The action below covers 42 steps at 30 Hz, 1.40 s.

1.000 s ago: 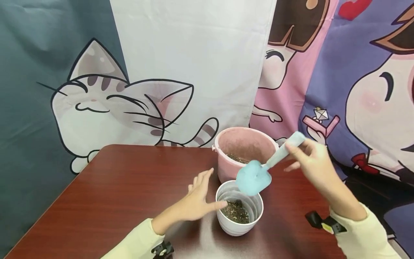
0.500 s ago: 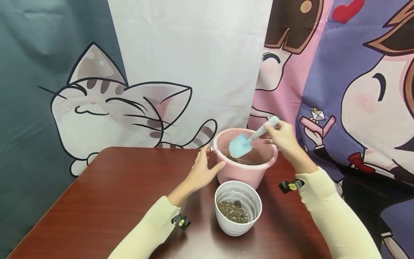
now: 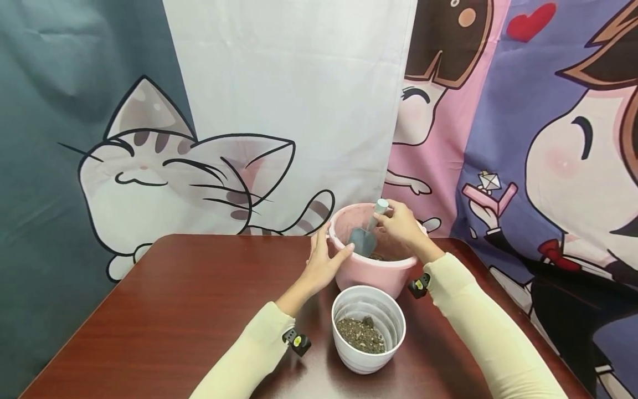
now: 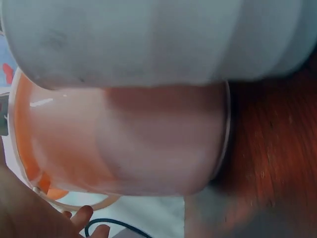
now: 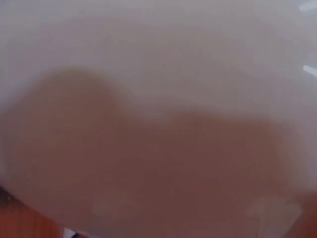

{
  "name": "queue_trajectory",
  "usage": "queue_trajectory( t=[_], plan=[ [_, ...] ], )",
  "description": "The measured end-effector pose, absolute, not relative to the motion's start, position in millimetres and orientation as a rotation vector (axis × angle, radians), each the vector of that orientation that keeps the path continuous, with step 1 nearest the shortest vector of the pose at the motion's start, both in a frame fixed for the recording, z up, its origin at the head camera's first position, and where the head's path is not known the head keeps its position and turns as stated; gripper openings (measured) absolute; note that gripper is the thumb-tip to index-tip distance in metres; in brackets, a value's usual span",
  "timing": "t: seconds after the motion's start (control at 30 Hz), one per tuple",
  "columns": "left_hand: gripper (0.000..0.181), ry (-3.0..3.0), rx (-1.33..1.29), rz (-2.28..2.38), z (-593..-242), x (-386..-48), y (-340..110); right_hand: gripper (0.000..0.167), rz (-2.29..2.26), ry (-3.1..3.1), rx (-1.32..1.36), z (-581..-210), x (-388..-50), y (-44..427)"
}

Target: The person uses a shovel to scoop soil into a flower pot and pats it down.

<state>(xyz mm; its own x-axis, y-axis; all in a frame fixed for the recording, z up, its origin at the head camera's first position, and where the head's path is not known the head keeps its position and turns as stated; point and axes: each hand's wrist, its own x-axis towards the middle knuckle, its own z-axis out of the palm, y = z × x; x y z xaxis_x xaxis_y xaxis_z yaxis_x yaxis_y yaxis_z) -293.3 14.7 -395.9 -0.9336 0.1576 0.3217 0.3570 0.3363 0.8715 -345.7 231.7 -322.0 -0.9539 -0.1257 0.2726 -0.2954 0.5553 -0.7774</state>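
My right hand (image 3: 402, 226) grips the handle of a light blue hand trowel (image 3: 363, 242). Its blade points down inside the pink bucket (image 3: 376, 272), close to the dark soil (image 3: 377, 257) at the bottom. At the bucket's left rim, my left hand (image 3: 319, 270) holds on, thumb at the front edge and fingers along the side. In the left wrist view that hand (image 4: 29, 208) lies beside the bucket's rim, partly cut off. In front of the bucket stands a white plastic pot (image 3: 366, 360), part-filled with soil (image 3: 361, 335). The right wrist view is too blurred to show the trowel.
Both containers stand on a reddish-brown wooden table (image 3: 214, 288). Behind it hangs a cloth backdrop (image 3: 299, 83) with a printed cat and cartoon figures. The white pot sits between my two forearms.
The trowel has moved from above the white pot down into the pink bucket with my right hand. My left hand has gone from beside the pot forward to the bucket's rim.
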Motion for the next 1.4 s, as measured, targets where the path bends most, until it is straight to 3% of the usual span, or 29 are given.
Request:
queue_trajectory(
  t=[0.67,0.9,1.13,1.4],
  plan=[
    [0.089,-2.336,-0.574,-1.732,-390.3,-299.2,15.1,0.026,0.937,-2.749,0.216,-318.2,-344.6,232.8],
    [0.088,-2.310,-0.662,-1.803,-391.2,-301.1,8.9,0.021,0.859,-2.790,0.322,-320.5,-348.4,228.7],
    [0.087,-2.352,-0.694,-1.835,-393.8,-299.2,7.5,0.044,0.950,-2.823,0.530,-329.3,-347.2,227.0],
    [0.086,-2.358,-0.700,-1.846,-392.9,-298.4,8.5,0.047,1.025,-2.831,0.481,-332.3,-348.8,229.1]
  ],
)
